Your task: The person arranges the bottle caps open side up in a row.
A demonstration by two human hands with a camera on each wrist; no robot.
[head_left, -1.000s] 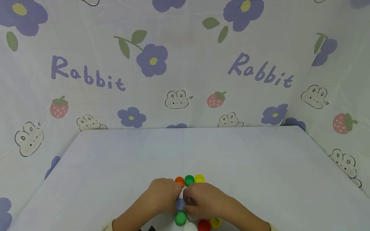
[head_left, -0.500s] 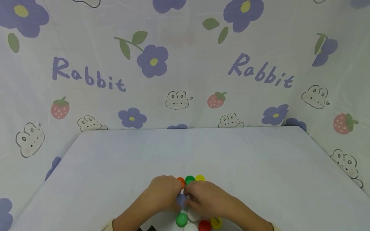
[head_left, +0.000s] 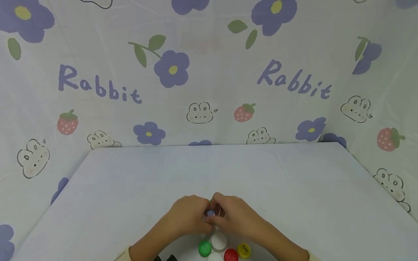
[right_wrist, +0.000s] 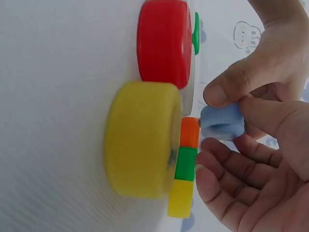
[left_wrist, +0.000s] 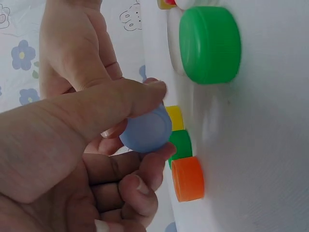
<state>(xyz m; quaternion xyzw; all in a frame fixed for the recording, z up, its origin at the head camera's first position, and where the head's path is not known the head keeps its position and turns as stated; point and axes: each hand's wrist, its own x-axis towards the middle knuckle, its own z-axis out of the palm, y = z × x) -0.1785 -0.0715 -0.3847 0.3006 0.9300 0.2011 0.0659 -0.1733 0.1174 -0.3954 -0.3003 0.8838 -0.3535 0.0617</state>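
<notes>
A light blue bottle cap (left_wrist: pixel 147 131) is held off the table between my two hands. In the left wrist view my left hand (left_wrist: pixel 63 121) pinches it between the thumb above and the fingers below. From the other side my right hand (right_wrist: pixel 256 179) holds it with thumb and fingers, as the right wrist view shows. In the head view the left hand (head_left: pixel 192 214) and right hand (head_left: pixel 233 214) meet and mostly hide the blue cap (head_left: pixel 210 214). Beyond them stand an orange cap (left_wrist: pixel 188 179), a green cap (left_wrist: pixel 180 144) and a yellow cap (left_wrist: pixel 175 117) in a row.
Nearer the person lie a domed green cap (head_left: pixel 205 248), a white cap (head_left: pixel 219 241), another white cap (head_left: pixel 215 258), a red cap (head_left: pixel 230 255) and a yellow cap (head_left: pixel 244 250). Black objects (head_left: pixel 171 258) show at the bottom edge. Printed cloth surrounds the white table (head_left: pixel 209 170).
Both hands have moved forward with the blue cap, closer to the row of orange, green and yellow caps, now largely covered in the head view. The near white cap has come into sight.
</notes>
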